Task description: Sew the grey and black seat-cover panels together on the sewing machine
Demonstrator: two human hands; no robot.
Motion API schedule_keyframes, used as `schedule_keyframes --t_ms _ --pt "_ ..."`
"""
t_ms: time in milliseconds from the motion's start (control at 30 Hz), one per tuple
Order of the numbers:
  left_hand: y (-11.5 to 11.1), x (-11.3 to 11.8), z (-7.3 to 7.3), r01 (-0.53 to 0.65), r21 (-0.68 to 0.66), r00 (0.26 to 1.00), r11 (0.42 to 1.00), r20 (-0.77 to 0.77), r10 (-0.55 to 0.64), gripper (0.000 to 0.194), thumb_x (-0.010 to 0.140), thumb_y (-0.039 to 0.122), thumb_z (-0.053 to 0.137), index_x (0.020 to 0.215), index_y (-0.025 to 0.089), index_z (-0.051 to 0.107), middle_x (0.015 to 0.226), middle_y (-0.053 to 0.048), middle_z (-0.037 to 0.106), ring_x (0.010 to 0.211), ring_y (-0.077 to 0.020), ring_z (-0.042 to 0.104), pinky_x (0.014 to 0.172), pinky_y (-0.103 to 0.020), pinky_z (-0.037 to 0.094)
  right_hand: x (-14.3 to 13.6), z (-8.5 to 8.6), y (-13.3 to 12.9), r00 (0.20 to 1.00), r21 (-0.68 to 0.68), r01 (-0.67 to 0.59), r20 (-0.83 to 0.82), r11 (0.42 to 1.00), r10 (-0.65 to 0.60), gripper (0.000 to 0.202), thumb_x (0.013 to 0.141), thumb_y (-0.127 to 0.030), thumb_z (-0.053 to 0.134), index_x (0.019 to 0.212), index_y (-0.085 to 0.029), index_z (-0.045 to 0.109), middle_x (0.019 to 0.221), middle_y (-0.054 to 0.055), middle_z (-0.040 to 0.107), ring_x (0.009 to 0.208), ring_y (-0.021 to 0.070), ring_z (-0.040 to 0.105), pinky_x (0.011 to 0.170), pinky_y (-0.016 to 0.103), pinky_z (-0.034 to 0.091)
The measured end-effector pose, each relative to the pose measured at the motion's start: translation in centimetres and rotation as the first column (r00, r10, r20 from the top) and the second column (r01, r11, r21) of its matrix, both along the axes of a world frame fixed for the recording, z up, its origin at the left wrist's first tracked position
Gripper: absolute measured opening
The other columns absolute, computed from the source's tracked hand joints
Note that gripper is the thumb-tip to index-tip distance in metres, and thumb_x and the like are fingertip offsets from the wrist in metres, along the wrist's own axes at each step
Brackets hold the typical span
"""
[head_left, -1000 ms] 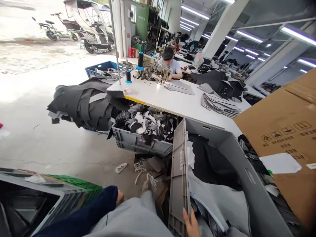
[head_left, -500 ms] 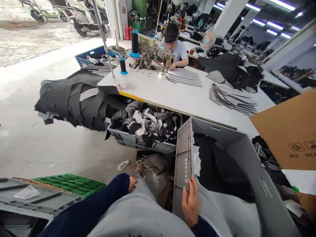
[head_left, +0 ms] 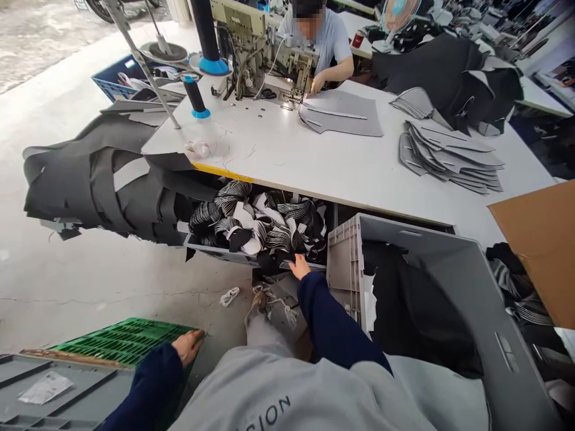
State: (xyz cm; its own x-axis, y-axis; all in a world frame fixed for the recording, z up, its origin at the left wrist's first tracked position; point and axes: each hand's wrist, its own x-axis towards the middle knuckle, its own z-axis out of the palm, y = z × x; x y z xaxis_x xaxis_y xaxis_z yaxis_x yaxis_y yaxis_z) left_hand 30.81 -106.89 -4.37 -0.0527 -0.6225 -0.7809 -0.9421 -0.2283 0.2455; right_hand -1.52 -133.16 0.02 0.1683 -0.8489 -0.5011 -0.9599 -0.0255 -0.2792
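Note:
My right hand (head_left: 299,266) reaches forward to a grey crate (head_left: 233,256) under the table edge, with its fingers closed over the front rim. Bundles of black and white cut pieces (head_left: 265,221) fill this crate. At the lower left, my left hand (head_left: 188,347) is over the right corner of a green plastic crate (head_left: 128,338). Its fingers are loosely bent and a little apart, with nothing visible in them. Whether they touch the green crate, I cannot tell. Beside my right arm stands a larger grey crate (head_left: 344,257) holding black sheet material (head_left: 404,305).
Across the white table (head_left: 314,167), a person (head_left: 335,69) works at a sewing machine (head_left: 291,66). Stacked grey pieces (head_left: 449,158) lie on the right. Dark sheets (head_left: 99,191) hang off the left side. A cardboard box (head_left: 536,239) stands at right; white cord (head_left: 230,296) lies on the floor.
My right hand has left the larger grey crate's side and taken hold of the filled crate's rim. My left hand has moved left to the green crate. The view has tilted down and come closer.

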Motion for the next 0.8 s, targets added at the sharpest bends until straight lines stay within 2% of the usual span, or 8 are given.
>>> schedule_keyframes --t_ms 100,200,300,400,567,667,733,800 --pt "1.7 -1.4 -0.8 0.013 0.108 1.000 0.994 -0.004 -0.013 0.051 0.083 0.024 0.025 0.119 0.019 0.060 0.118 -0.009 0.064 0.114 -0.0192 0.059 0.098 -0.024 0.042 1.5 -2.0 -3.2 0.999 0.058 0.046 -0.017 0.997 -0.045 0.048 0.091 -0.037 0.054 0.133 -0.016 0.043 0.139 0.013 0.042 0.122 0.0270 0.046 0.099 0.048 0.041" --pt "3.1 -2.8 -1.3 0.026 0.184 0.999 0.983 -0.038 -0.020 0.050 0.080 0.028 0.028 0.118 0.025 0.061 0.121 -0.005 0.063 0.116 -0.0198 0.058 0.099 -0.022 0.042 2.9 -4.4 -5.6 0.993 0.126 0.113 -0.036 0.986 -0.109 0.071 0.085 -0.038 0.060 0.140 -0.005 0.028 0.146 0.024 0.029 0.133 0.0327 0.032 0.101 0.044 0.036" --pt "4.0 -2.9 -1.6 0.027 0.224 0.998 0.974 -0.061 -0.014 0.048 0.076 0.032 0.034 0.115 0.035 0.062 0.118 0.000 0.065 0.116 -0.0224 0.057 0.101 -0.026 0.043 3.5 -6.7 -7.3 0.981 0.143 0.196 -0.042 0.970 -0.192 0.082 0.082 -0.041 0.062 0.141 0.000 0.021 0.145 0.028 0.028 0.136 0.0348 0.024 0.102 0.044 0.034" --pt "4.8 -1.5 -2.0 -0.004 0.241 0.998 0.970 -0.063 0.020 0.049 0.076 0.035 0.032 0.115 0.036 0.062 0.120 0.002 0.065 0.117 -0.0225 0.057 0.101 -0.027 0.043 3.6 -8.3 -8.6 0.964 0.142 0.265 -0.035 0.954 -0.262 0.073 0.082 -0.040 0.060 0.135 0.000 0.030 0.139 0.027 0.038 0.132 0.0339 0.030 0.100 0.042 0.034" --pt "6.2 0.6 -3.1 -0.163 0.174 0.983 0.971 -0.052 0.174 0.051 0.078 0.037 0.029 0.114 0.030 0.065 0.118 0.001 0.066 0.116 -0.0203 0.058 0.101 -0.025 0.044 3.6 -9.9 -9.3 0.944 0.099 0.329 -0.011 0.939 -0.330 0.057 0.079 -0.037 0.065 0.122 -0.004 0.048 0.130 0.022 0.050 0.127 0.0318 0.037 0.104 0.040 0.030" --pt "6.5 0.3 -3.2 -0.237 0.181 0.964 0.955 -0.080 0.254 0.051 0.078 0.038 0.032 0.113 0.023 0.066 0.115 -0.004 0.067 0.114 -0.0210 0.059 0.101 -0.027 0.044 3.7 -10.3 -9.3 0.935 0.057 0.352 0.022 0.934 -0.353 0.052 0.079 -0.035 0.068 0.120 -0.007 0.052 0.131 0.019 0.050 0.126 0.0292 0.040 0.105 0.041 0.031" --pt "6.3 -0.3 -2.9 -0.284 0.185 0.946 0.941 -0.108 0.307 0.052 0.077 0.038 0.033 0.112 0.019 0.067 0.115 -0.006 0.067 0.114 -0.0213 0.059 0.101 -0.027 0.044 3.7 -10.4 -9.5 0.926 0.029 0.371 0.055 0.928 -0.372 0.046 0.084 -0.035 0.064 0.122 -0.011 0.053 0.130 0.014 0.051 0.121 0.0265 0.046 0.102 0.045 0.037" --pt "5.9 -0.8 -2.5 -0.322 0.163 0.935 0.932 -0.100 0.341 0.050 0.076 0.037 0.035 0.109 0.020 0.068 0.114 -0.005 0.068 0.112 -0.0201 0.061 0.098 -0.023 0.046 3.6 -10.1 -9.9 0.912 0.002 0.403 0.090 0.915 -0.401 0.040 0.089 -0.036 0.058 0.123 -0.016 0.052 0.127 0.010 0.052 0.114 0.0241 0.053 0.096 0.046 0.045"
